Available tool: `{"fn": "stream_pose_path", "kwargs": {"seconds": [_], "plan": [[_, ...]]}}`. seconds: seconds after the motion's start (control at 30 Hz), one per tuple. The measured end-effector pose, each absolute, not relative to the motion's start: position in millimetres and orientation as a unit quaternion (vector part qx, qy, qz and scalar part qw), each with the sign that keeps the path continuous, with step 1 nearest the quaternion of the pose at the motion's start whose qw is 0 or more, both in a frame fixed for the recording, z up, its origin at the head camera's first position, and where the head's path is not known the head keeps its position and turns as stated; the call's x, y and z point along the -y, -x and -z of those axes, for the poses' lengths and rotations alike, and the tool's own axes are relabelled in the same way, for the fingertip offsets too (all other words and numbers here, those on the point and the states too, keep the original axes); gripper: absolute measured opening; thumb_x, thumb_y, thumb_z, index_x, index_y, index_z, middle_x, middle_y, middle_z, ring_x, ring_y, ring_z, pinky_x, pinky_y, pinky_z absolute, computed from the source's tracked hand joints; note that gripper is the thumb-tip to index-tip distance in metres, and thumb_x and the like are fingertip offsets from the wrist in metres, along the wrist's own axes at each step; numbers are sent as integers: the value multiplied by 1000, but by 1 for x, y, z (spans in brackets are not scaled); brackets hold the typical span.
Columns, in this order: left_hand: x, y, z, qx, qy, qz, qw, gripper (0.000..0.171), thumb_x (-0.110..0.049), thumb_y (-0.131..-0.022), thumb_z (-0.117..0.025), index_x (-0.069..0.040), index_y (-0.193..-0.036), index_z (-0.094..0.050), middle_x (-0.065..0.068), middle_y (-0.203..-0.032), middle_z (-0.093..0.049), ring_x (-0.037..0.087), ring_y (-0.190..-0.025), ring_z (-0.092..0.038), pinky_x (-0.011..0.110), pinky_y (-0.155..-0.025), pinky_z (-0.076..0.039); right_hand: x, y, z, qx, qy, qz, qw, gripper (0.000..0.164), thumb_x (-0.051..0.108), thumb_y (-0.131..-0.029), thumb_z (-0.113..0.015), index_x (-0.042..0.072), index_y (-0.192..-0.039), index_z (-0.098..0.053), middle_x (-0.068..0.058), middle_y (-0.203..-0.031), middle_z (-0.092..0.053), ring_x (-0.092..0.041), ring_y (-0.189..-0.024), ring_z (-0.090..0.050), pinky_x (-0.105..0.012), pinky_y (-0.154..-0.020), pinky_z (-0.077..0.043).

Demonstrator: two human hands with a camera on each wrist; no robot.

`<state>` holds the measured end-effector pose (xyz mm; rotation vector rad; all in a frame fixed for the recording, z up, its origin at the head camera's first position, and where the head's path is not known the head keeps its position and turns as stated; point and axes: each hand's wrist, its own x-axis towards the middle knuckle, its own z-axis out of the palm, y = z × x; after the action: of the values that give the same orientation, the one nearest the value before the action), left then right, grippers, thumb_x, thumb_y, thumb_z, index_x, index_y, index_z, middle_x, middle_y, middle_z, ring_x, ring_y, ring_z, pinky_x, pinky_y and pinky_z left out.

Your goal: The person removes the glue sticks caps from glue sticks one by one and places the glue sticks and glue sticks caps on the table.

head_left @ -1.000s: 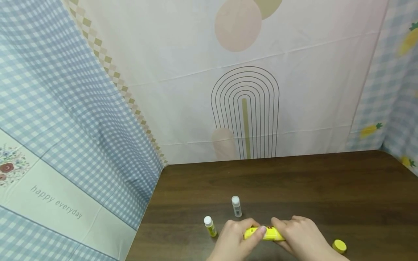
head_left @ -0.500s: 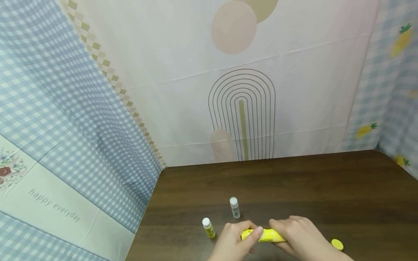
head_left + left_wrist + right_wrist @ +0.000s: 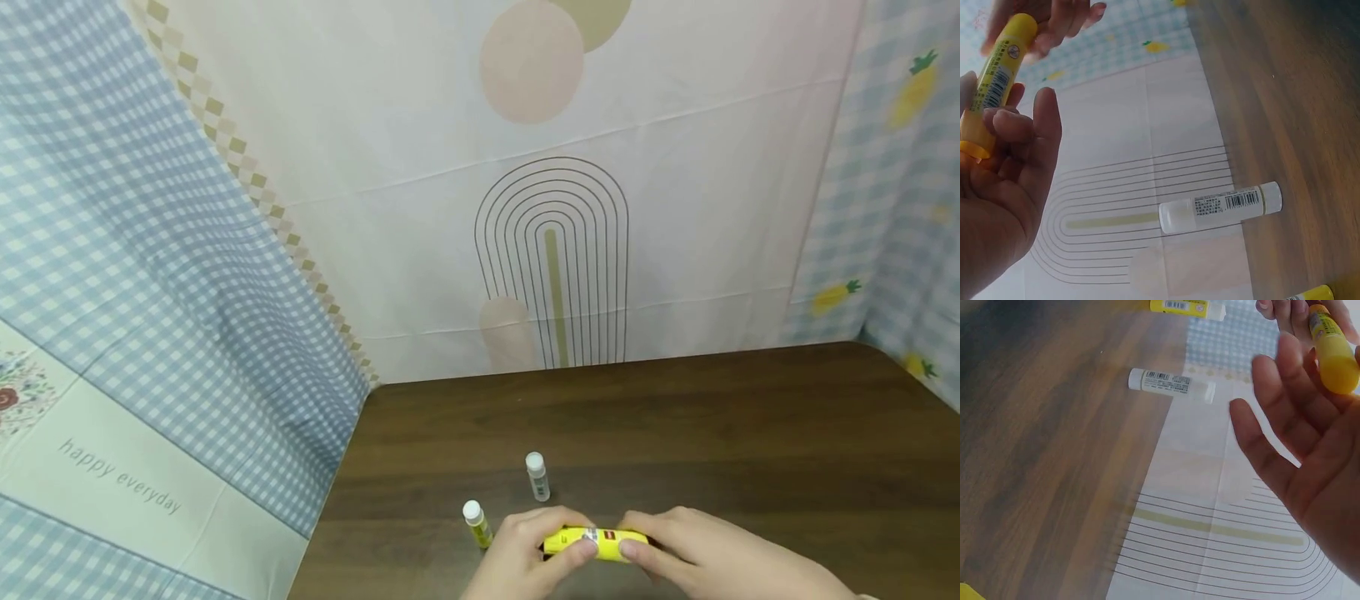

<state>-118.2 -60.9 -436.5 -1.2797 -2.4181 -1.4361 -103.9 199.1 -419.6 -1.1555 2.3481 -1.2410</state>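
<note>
Low in the head view, a yellow glue stick point(image 3: 609, 546) lies nearly level between both hands, held off the table. My left hand point(image 3: 521, 550) pinches its left part between thumb and fingers. Its right end is pinched by the thumb and index finger of my right hand point(image 3: 697, 546). The right wrist view shows the glue stick's point(image 3: 1332, 344) rounded yellow end near the palm, with the other right fingers spread away from it. In the left wrist view the barcode label of the glue stick point(image 3: 1000, 72) faces the camera.
Behind the hands on the dark wooden table point(image 3: 675, 433) stands a white glue stick point(image 3: 537, 477). A yellow glue stick with a white top point(image 3: 477, 525) stands beside my left hand. A yellow piece point(image 3: 969, 592) shows at the right wrist view's corner. Patterned cloths point(image 3: 420, 275) hang behind.
My right hand has shifted its grip, and its thumb now shows on the glue stick. The stick has turned, bringing a red logo into view. My right forearm now covers the yellow cap's spot.
</note>
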Motion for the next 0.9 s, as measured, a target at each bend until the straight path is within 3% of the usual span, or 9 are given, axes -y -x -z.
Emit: {"fn": "stream_pose_path", "kwargs": {"seconds": [0.13,0.23,0.4,0.7,0.9], "plan": [[62,119,439,781,421,460,48,14,-24,-102,-63,-15,-108,-71,-5,-95,-71,-6,-79,-53,11,-71,-49,-200,104,421,-797,382,436,168,20,18,-110,-41,25,-96,-53,22,-71,-39,7,-59,-39,-19,-51,-40],[62,119,443,777,437,446,77,13,-23,-102,-63,-14,-104,-72,-5,-89,-71,-10,-76,-52,9,-68,-48,-199,103,423,-795,399,427,165,23,16,-110,-40,23,-92,-52,23,-70,-40,9,-57,-37,-17,-51,-40],[62,119,445,773,444,442,101,15,-21,-102,-62,-12,-98,-72,-5,-79,-70,-14,-69,-48,7,-60,-46,-197,103,427,-806,432,392,102,21,13,-108,-47,24,-91,-53,24,-68,-40,12,-56,-35,-14,-49,-37],[61,119,437,780,428,452,58,21,-23,-104,-59,-10,-97,-73,-3,-76,-69,-16,-66,-45,8,-56,-46,-196,103,435,-841,431,325,-32,14,16,-102,-60,26,-94,-54,26,-76,-33,10,-62,-36,-11,-51,-35],[63,117,434,779,411,473,14,23,-23,-104,-58,-6,-96,-72,-1,-67,-65,-17,-57,-49,10,-49,-46,-194,104,440,-852,435,277,-90,14,21,-100,-65,25,-94,-53,26,-77,-32,10,-64,-35,-8,-55,-30]]}}
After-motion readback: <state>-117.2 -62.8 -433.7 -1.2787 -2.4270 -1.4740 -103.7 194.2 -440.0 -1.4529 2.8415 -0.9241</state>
